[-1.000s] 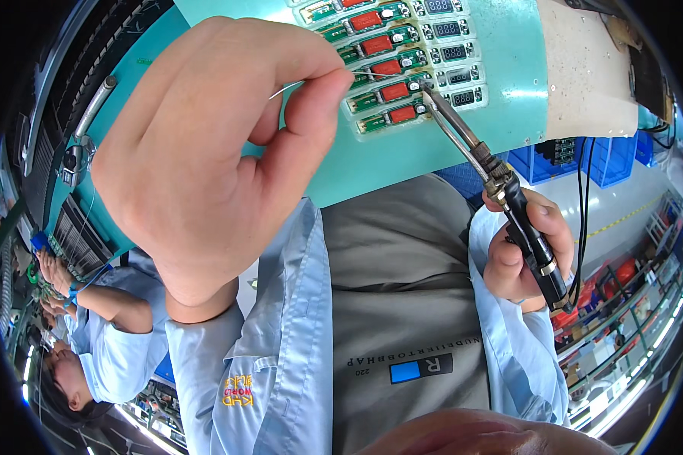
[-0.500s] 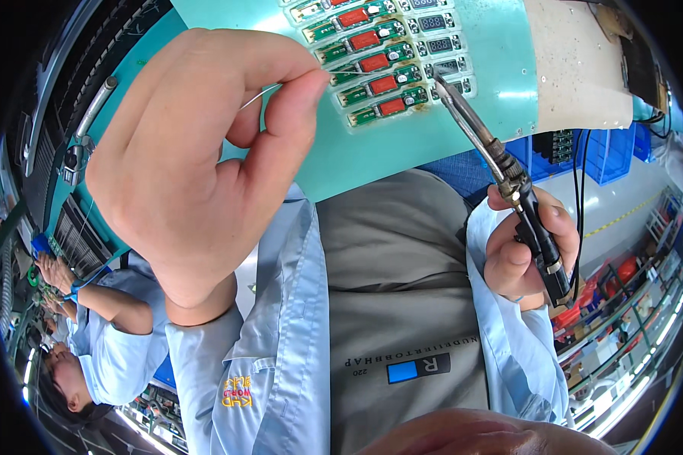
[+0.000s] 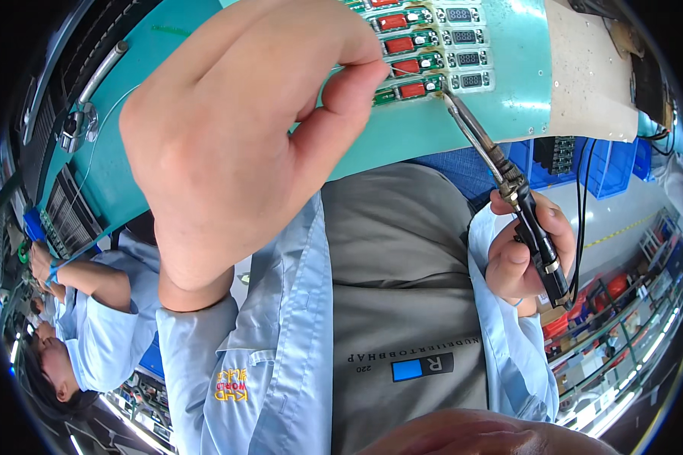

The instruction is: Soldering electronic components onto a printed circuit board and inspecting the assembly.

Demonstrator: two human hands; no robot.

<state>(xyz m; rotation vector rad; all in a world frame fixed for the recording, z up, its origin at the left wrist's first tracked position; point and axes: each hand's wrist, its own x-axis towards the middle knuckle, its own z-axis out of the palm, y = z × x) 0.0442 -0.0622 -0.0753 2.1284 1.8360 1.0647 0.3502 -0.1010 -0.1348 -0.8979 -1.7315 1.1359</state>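
Note:
My left hand (image 3: 243,144) is closed in a pinch over the work sheet, thumb and forefinger on a thin solder wire (image 3: 398,70) whose end reaches over the boards. My right hand (image 3: 512,262) wraps round the black handle of a soldering iron (image 3: 522,199). The iron's tip is at the right end of the lowest green circuit board (image 3: 413,90), though contact is too small to make out. Several such boards with red blocks lie in a column, partly covered by my left hand. Beside them runs a column of small dark digit displays (image 3: 471,80).
The boards lie on a green work surface (image 3: 520,106) with a tan panel (image 3: 592,91) to its right. A metal rod stand (image 3: 102,72) is at the left. Blue bins (image 3: 611,163) and black cables sit at the right. A co-worker (image 3: 102,296) works at the far left.
My left hand has moved right with the solder wire. The iron's tip has shifted slightly down, from beside the displays to the lowest board's end. The boards appear shifted up and right in view.

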